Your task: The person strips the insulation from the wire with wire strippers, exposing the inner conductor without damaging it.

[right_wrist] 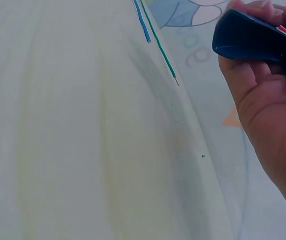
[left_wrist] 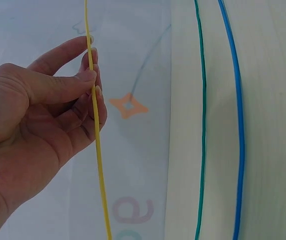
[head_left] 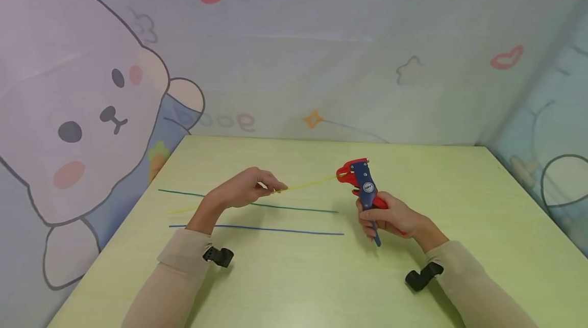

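Between thumb and fingers, my left hand pinches a thin yellow wire, seen close up in the left wrist view as a yellow wire crossing the fingertips. One end of it reaches the red jaws of a wire stripper; whether they clamp it cannot be told. My right hand grips this blue and red wire stripper by its handles, head up. In the right wrist view only a dark blue handle of the tool shows. Below the left hand lie a green wire and a blue wire.
The wires lie on a pale yellow-green table. The green wire has a bare metal tip in the right wrist view, and a tiny green piece lies near the table edge. A printed cloth backdrop stands behind.
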The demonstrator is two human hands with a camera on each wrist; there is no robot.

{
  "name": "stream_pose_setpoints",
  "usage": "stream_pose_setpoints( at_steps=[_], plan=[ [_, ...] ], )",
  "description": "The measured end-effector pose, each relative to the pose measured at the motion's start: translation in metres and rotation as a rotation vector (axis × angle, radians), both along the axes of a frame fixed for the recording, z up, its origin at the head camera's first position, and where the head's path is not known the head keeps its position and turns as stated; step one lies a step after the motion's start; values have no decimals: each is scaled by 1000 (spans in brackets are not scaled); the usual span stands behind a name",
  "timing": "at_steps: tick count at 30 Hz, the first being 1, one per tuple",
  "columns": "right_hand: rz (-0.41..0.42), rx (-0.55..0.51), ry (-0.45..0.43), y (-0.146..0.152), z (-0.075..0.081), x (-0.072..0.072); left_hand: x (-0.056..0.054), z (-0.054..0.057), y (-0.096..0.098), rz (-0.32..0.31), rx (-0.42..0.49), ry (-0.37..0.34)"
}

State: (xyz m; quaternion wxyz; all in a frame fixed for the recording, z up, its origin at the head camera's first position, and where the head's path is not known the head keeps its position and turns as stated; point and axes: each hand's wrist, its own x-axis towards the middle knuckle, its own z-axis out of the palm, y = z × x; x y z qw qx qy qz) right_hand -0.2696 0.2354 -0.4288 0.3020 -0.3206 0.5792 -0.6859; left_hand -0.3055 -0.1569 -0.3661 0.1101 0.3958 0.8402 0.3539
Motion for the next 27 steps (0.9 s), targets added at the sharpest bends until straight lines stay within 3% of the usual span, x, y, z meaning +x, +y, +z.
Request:
stream_pose_setpoints(
  at_steps=[11,19,27],
  plan=[
    [-74,-5,38,-4,4,4,-1,1,2,18,1,6],
    [-208,11,60,-3,2,2,1,-1,7,25,5,7],
    [-176,-10,66,-2,2,2,3,-2,7,36,18,-5]
  ],
)
